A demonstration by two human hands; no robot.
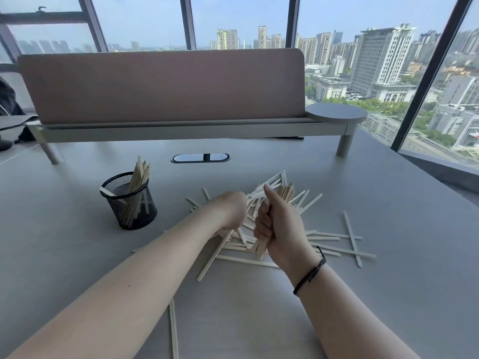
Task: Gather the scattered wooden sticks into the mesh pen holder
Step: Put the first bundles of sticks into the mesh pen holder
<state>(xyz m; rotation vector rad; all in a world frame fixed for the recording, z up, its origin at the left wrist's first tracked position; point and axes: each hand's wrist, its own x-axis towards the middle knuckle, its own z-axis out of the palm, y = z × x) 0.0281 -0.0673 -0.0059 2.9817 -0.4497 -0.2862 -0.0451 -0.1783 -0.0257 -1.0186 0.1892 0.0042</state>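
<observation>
A black mesh pen holder (129, 203) stands on the grey table at the left, with several wooden sticks upright inside it. A pile of pale wooden sticks (334, 242) lies scattered in the middle of the table. My right hand (278, 224) is a fist around a bundle of sticks that pokes out above and below it. My left hand (229, 211) is palm down on the pile just to its left, fingers closed on a long stick that slants down toward me. A lone stick (173, 330) lies near the front edge.
A raised shelf with a pinkish divider panel (160, 86) runs across the back of the table (388, 281). A cable port (200, 157) sits below it. Large windows show a city. Dark items (7, 120) lie at the far left.
</observation>
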